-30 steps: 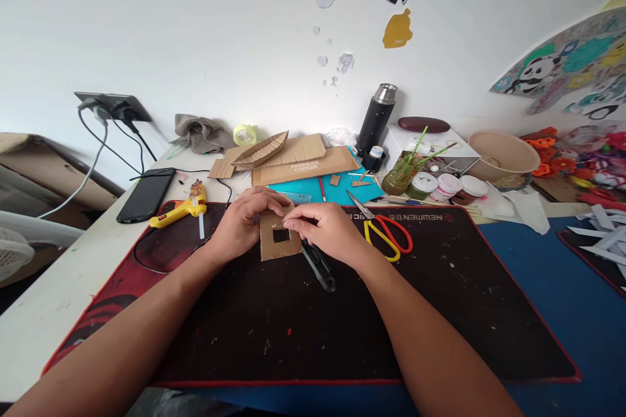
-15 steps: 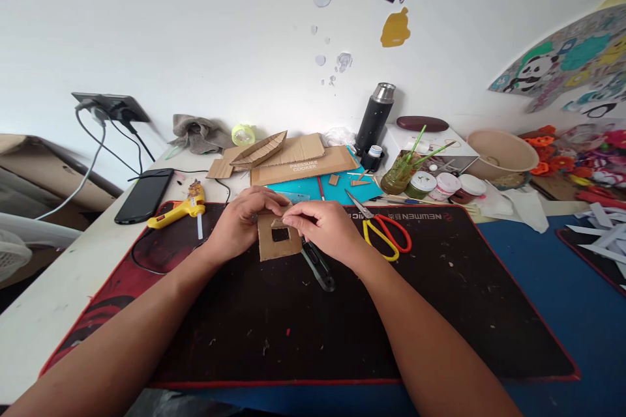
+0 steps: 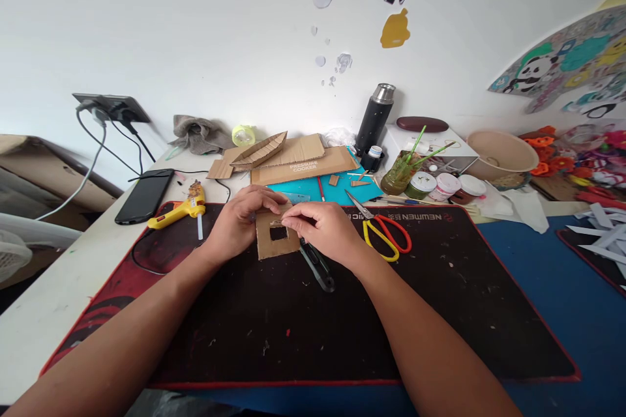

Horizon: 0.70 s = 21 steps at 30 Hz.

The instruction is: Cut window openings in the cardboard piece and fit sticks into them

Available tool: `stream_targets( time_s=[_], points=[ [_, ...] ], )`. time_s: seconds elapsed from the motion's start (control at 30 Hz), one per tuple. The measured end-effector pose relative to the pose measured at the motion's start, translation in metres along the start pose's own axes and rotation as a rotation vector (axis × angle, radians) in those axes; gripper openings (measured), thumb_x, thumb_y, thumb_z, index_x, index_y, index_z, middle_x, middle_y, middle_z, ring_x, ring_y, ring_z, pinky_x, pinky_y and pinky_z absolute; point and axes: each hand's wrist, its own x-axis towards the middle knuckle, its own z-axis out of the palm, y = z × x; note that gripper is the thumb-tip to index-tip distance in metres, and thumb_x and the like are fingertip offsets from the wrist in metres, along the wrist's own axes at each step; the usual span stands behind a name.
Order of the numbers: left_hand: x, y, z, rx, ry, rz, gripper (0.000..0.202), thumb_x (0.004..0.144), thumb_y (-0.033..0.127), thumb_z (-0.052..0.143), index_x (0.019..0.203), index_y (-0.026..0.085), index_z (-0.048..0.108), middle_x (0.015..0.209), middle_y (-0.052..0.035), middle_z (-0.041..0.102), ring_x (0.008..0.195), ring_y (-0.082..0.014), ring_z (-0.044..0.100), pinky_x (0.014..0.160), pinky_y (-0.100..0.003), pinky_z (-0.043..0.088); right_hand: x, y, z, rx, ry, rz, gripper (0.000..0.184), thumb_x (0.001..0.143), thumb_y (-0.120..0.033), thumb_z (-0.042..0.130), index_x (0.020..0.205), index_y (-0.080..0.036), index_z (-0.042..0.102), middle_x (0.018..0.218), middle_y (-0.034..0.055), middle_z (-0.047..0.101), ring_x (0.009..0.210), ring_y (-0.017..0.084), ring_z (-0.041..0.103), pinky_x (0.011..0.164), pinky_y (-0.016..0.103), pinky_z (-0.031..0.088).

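Note:
A small square piece of cardboard (image 3: pixel 265 249) with a rectangular window cut in it is held over the dark mat. My left hand (image 3: pixel 239 223) grips its left and top edge, fingers curled over the far side. My right hand (image 3: pixel 320 227) is closed in a pinch near the top edge of the window; whatever sits between thumb and finger is too small to make out. Under the right hand lies a black utility knife (image 3: pixel 320 270), its front end hidden. Scissors (image 3: pixel 386 234) with yellow and red handles lie to the right, blades partly spread.
On the left are a yellow glue gun (image 3: pixel 180 208) and a black phone (image 3: pixel 143 197). Behind the hands lie cardboard sheets (image 3: pixel 278 172) and a cardboard boat shape (image 3: pixel 259 151). A black flask (image 3: pixel 374 120), paint jars (image 3: pixel 447 186) and a bowl (image 3: pixel 503 150) stand at the back right.
The cardboard piece has shifted very slightly left. A small flap visible at the window's top edge earlier now shows less. Both hands stay nearly in place.

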Motion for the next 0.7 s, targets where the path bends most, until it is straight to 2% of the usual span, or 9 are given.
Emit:
stream_targets(
  time_s=[0.3, 0.7],
  points=[
    [-0.0003, -0.0026, -0.0011, 0.020, 0.002, 0.042, 0.009, 0.097, 0.031, 0.079, 0.101, 0.026, 0.073, 0.115, -0.0081, 0.082, 0.110, -0.0279, 0.075, 0.097, -0.047, 0.055, 0.0001, -0.0001, -0.0012, 0.028, -0.039, 0.026, 0.012, 0.102, -0.025, 0.073, 0.094, -0.024, 0.082, 0.078, -0.0030, 0.077, 0.065, 0.012, 0.066, 0.070, 0.025, 0.047],
    [0.0000, -0.0018, -0.0010, 0.016, -0.002, 0.009, 0.013, 0.098, 0.039, 0.077, 0.098, 0.027, 0.073, 0.114, -0.0077, 0.083, 0.109, -0.0279, 0.076, 0.098, -0.047, 0.055, -0.0001, -0.0016, -0.0021, 0.026, -0.059, 0.061, 0.013, 0.102, -0.027, 0.072, 0.095, -0.025, 0.083, 0.074, -0.0031, 0.074, 0.064, 0.013, 0.064, 0.068, 0.025, 0.046]
  ],
)
